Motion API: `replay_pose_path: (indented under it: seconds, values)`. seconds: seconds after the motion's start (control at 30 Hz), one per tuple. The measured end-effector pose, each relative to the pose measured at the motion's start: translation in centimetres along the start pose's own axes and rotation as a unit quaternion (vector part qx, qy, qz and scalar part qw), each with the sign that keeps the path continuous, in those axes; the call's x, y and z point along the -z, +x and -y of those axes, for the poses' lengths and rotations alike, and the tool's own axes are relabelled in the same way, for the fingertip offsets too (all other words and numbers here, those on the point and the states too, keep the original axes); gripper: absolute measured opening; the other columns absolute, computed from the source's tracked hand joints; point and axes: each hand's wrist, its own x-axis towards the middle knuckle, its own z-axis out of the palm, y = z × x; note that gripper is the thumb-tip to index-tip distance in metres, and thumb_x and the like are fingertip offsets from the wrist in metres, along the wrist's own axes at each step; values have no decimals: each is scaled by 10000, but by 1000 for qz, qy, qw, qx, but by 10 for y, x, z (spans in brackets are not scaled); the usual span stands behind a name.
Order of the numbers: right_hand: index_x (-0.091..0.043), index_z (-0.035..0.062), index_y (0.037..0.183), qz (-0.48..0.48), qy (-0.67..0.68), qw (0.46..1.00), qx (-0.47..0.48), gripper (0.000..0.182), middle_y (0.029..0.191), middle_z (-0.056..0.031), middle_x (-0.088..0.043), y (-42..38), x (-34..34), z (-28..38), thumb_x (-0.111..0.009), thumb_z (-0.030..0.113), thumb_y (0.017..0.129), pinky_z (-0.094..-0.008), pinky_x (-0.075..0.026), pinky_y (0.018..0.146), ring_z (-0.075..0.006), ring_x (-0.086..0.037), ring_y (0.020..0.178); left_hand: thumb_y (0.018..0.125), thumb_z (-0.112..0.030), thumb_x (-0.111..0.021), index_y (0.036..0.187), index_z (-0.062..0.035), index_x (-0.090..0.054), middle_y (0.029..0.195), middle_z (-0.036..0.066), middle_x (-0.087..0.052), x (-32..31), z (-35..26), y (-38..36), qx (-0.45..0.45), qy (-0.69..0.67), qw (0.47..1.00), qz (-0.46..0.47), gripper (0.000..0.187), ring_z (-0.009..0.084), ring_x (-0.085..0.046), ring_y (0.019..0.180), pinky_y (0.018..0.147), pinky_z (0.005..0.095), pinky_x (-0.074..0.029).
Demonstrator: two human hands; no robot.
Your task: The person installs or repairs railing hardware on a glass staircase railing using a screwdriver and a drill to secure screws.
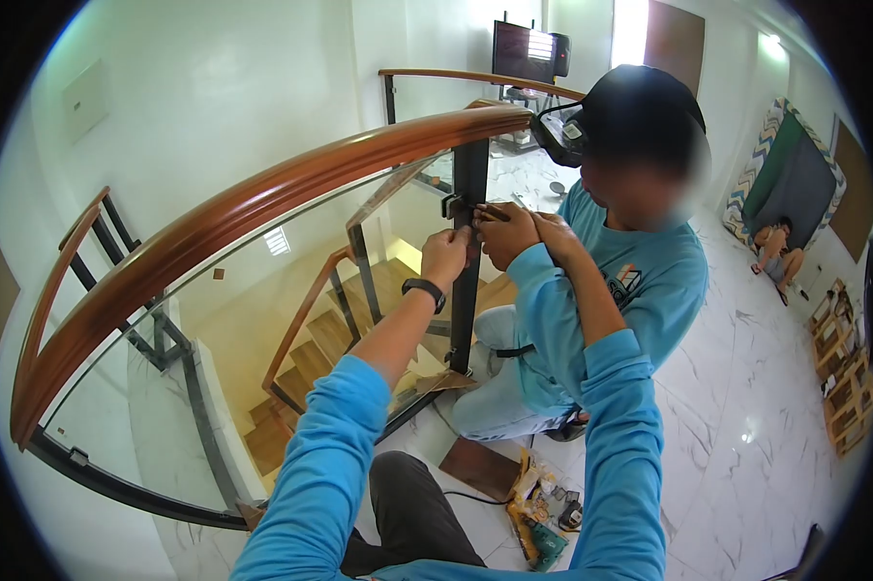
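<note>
My left hand point(444, 256) is closed, its fingertips pressed together against the dark metal post point(470, 179) of the railing, just below a small black glass clamp point(450, 205). Whatever those fingers hold is too small to make out. My right hand point(550, 230) reaches to the same post from the other side. It overlaps a co-worker's closed hand point(506, 242), so its fingers are largely hidden. A thin brown stick-like piece point(496, 210) shows at the top of these two hands, near the post. A curved wooden handrail point(291, 184) runs over the post, with a glass panel point(233, 300) beneath it.
The co-worker point(630, 223) kneels close on the right. A green power drill point(549, 547) and a brown board point(480, 469) lie on the floor near my knee. Stairs point(306, 368) drop away behind the glass. Another person point(777, 257) sits by a leaning mattress point(795, 165).
</note>
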Motion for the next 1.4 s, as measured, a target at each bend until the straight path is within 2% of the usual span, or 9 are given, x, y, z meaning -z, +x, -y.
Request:
replay_pose_path:
  seconds: [0.1, 0.23, 0.33, 0.4, 0.47, 0.57, 0.73, 1.0, 1.4]
  values:
    - [-481, 98, 1469, 0, -1, 1000, -3, 769, 1397, -199, -590, -1, 2, 2, -666, 570, 891, -399, -364, 1170, -356, -556, 1290, 973, -299, -696, 1011, -15, -700, 853, 91, -715, 23, -20, -28, -221, 190, 956, 32, 287, 237, -671, 742, 700, 365, -538]
    - [-664, -32, 1273, -14, 98, 995, -3, 449, 1240, -264, -668, -3, -2, 7, -574, 342, 1041, -381, -494, 1003, -311, -652, 1128, 831, -225, -803, 1063, -71, -686, 1071, 108, -689, 84, -133, -85, -447, 366, 816, -11, 302, 347, -631, 1031, 919, 448, -511]
    - [-672, -16, 1265, -137, -203, 968, 49, 450, 1170, -219, -704, -37, -1, 42, -616, 356, 1018, -378, -513, 954, -277, -672, 1065, 772, -219, -846, 1138, -105, -665, 1183, 96, -654, 137, -202, -98, -549, 473, 685, -70, 425, 342, -611, 1064, 952, 461, -485]
    - [-667, 2, 1273, -370, -355, 769, 383, 433, 1070, -171, -729, -90, -22, 46, -692, 311, 971, -381, -532, 874, -259, -697, 920, 767, -241, -856, 1235, -103, -641, 1223, 95, -646, 175, -242, -108, -481, 603, 629, -98, 533, 340, -593, 1118, 960, 464, -480]
    - [-645, 20, 1237, -217, -109, 893, 380, 325, 1096, -164, -693, -170, -75, 83, -701, 133, 938, -410, -536, 920, -289, -684, 1018, 796, -268, -837, 1301, -88, -621, 1269, 99, -646, 213, -267, -108, -384, 668, 634, -69, 578, 329, -585, 1155, 986, 453, -479]
    - [-475, 26, 1405, -40, -39, 927, 371, 662, 1345, -218, -508, -210, -190, 61, -805, 201, 858, -457, -432, 1062, -373, -503, 1259, 770, -418, -840, 1352, -22, -584, 1179, 199, -699, 245, -289, -118, -238, 699, 673, -36, 749, 359, -666, 1090, 968, 453, -515]
    - [-221, 10, 1575, -30, 12, 967, 252, 1116, 1598, -358, -163, -179, -371, 33, -901, 304, 740, -568, -253, 1215, -544, -217, 1474, 720, -521, -837, 1336, 12, -566, 949, 238, -746, 281, -303, -126, -75, 697, 709, 76, 858, 392, -730, 930, 881, 429, -563]
    - [-36, -3, 1623, -110, 43, 970, 213, 1310, 1644, -367, 59, -170, -437, 42, -918, 349, 720, -646, -121, 1220, -575, 26, 1516, 723, -156, -839, 1263, 10, -542, 1032, 187, -672, 282, -278, -144, -133, 670, 730, 20, 638, 326, -725, 873, 861, 417, -538]
    - [28, -10, 1616, -108, 17, 971, 212, 1378, 1649, -344, 100, -170, -438, 42, -943, 376, 718, -631, -105, 1236, -531, 39, 1533, 732, -182, -845, 1201, -31, -564, 1027, 164, -692, 281, -271, -147, -163, 702, 692, -30, 567, 350, -706, 933, 869, 446, -543]
